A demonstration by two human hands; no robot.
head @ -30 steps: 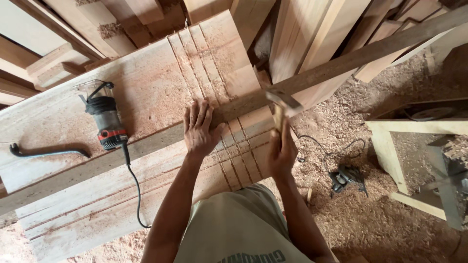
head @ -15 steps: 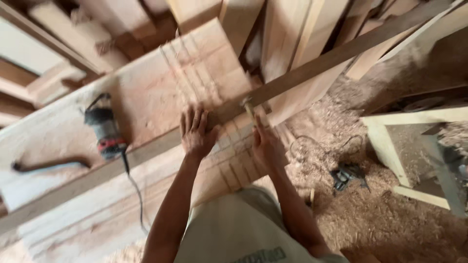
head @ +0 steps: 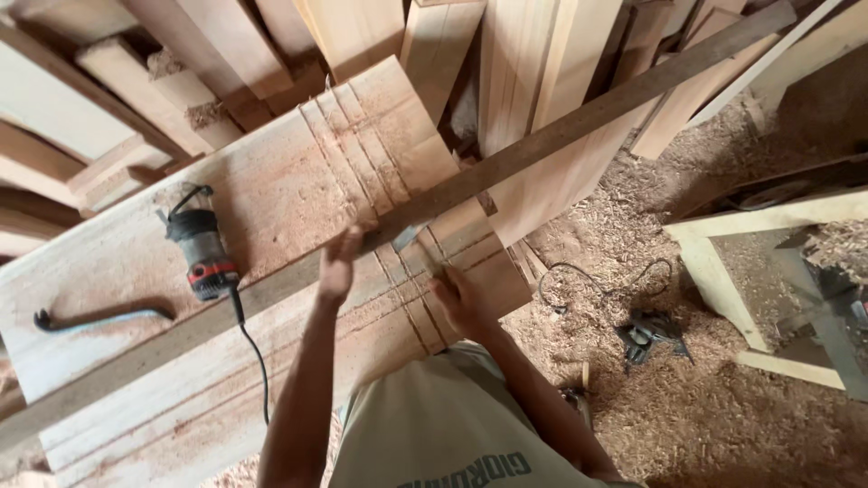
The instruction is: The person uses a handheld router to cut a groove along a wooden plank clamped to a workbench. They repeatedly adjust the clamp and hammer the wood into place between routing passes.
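We see the left hand [head: 338, 264] laid flat, fingers open, on the long narrow dark wooden batten [head: 561, 126] where it crosses the wide pale grooved wooden board [head: 271, 190]; it presses down and grasps nothing. The right hand [head: 459, 300] rests just beside it on the board, below the batten, its fingers curled near a small grey metal piece [head: 407, 237] that lies against the batten's edge. Whether those fingers grip anything we cannot tell.

The batten runs diagonally from the lower left to the upper right, lying across the board and reaching well past its end. The board carries several parallel grooves [head: 348, 149] cut across its width, just under and around our hands, and fine reddish dust coats it.

To the left, on the same board, a small grey and red electric trim router [head: 201, 253] lies on its side, its black cord [head: 256, 352] trailing off the near edge. Further left lies a dark bent metal bar [head: 99, 318].

Beyond the board, pale planks [head: 542, 54] stand stacked on end. To the right, the floor is deep in wood shavings [head: 723, 407], with a dark power tool and its cable [head: 651, 330] lying among them, and a pale wooden frame [head: 723, 271] stands at the edge.
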